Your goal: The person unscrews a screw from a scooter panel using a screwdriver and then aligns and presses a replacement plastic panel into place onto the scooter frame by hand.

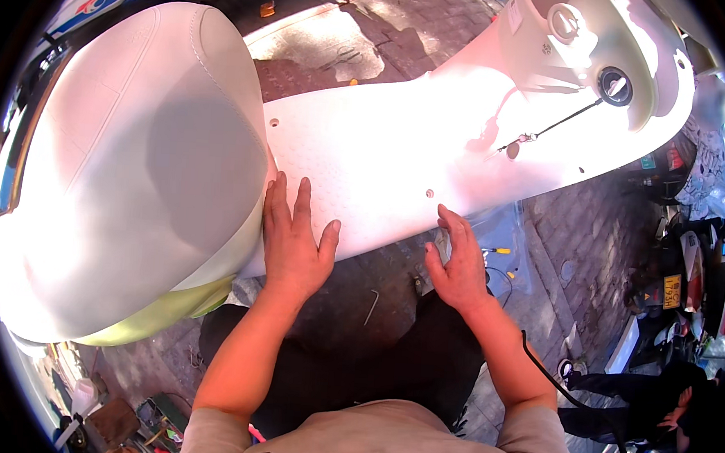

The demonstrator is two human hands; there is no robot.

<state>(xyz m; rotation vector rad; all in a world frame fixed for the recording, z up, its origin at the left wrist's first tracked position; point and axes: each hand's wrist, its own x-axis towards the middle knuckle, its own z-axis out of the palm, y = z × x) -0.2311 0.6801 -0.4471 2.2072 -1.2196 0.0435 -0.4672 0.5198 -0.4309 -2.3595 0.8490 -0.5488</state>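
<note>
A scooter's pale footboard panel stretches across in front of me, bright with sunlight and dotted with a few screw holes. My left hand is open, fingers spread, at the panel's left end beside the large grey-white seat. At the near edge of the panel is my right hand, thumb and fingers apart with nothing seen between them. Whether its fingertips touch the panel I cannot tell. Toward the right, a thin dark cord runs from the panel to the round key lock on the front cover.
Below the panel, an L-shaped hex key lies on the ground between my legs. A yellow-handled screwdriver rests on clear plastic sheeting. Parked scooters and a standing person are at the right; assorted tools lie lower left.
</note>
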